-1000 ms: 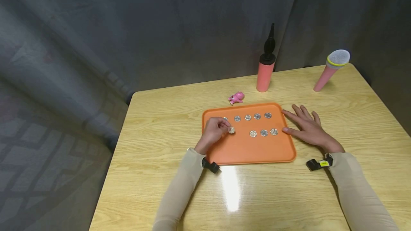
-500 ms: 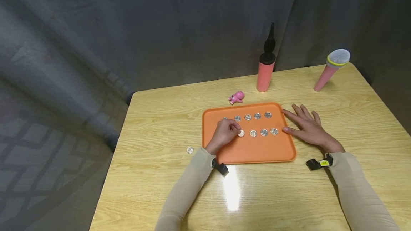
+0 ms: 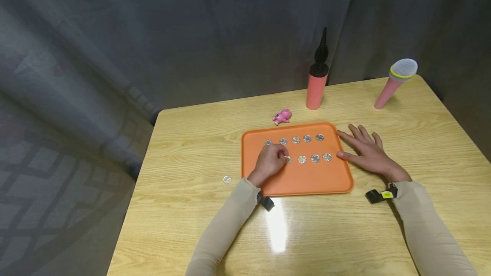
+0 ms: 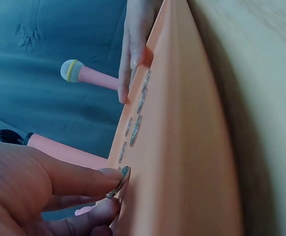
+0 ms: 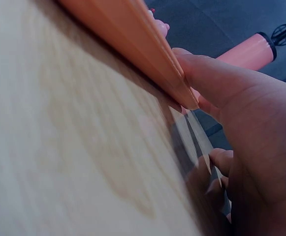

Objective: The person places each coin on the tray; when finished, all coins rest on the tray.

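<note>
My left hand (image 3: pixel 270 161) is over the orange tray (image 3: pixel 299 182), its thumb and finger pinching a silver coin (image 4: pixel 125 173) at the left end of the nearer row. In the left wrist view that coin stands tilted at the tray surface. To its right in the same row lie three more coins, among them a middle coin (image 3: pixel 315 158). Several coins form a farther row, with one coin (image 3: pixel 296 140) near its middle. My right hand (image 3: pixel 366 152) lies with fingers spread at the tray's right edge, thumb and index finger touching the rim.
A loose coin (image 3: pixel 227 179) lies on the wooden table (image 3: pixel 180 208) left of the tray. Behind the tray are a small pink figurine (image 3: pixel 282 116) and an upright pink hand pump (image 3: pixel 316 84) with a black top. A pink toy microphone (image 3: pixel 395 81) stands at the back right.
My left hand has moved right along the tray with the coin, bringing it to the left end of the nearer row. The loose coin on the table came into view. The right hand stayed put.
</note>
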The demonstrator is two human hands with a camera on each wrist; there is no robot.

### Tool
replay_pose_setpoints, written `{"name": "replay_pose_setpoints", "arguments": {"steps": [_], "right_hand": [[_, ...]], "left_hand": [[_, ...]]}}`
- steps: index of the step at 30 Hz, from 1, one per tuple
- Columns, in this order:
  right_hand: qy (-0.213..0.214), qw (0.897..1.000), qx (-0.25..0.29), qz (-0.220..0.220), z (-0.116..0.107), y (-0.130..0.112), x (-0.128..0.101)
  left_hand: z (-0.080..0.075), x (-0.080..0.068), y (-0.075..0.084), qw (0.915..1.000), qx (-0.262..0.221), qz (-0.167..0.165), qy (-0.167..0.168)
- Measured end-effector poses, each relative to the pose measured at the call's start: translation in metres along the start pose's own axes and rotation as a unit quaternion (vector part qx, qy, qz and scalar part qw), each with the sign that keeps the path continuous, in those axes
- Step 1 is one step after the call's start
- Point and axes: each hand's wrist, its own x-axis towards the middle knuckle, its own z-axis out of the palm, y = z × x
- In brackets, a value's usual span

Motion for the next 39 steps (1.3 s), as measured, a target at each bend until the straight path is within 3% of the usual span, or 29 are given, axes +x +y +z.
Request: {"name": "replay_pose_setpoints", "arguments": {"steps": [10, 17, 30, 39], "right_hand": [[0.001, 1.000, -0.003, -0.001, 0.000, 0.000, 0.001], [0.003, 1.000, -0.006, -0.003, 0.000, 0.001, 0.001], [0.002, 1.000, -0.009, 0.001, 0.000, 0.001, 0.002], [0.004, 1.000, -0.004, -0.002, 0.001, 0.000, 0.001]], "left_hand": [[-0.001, -0.001, 0.001, 0.9991, 0.042, 0.007, -0.002], [-0.007, -0.001, -0.004, 0.9997, 0.008, 0.019, 0.011], [-0.058, -0.014, -0.019, 0.9898, -0.113, 0.020, 0.085], [-0.086, -0.031, -0.045, 0.9812, -0.141, -0.017, 0.131]]}}
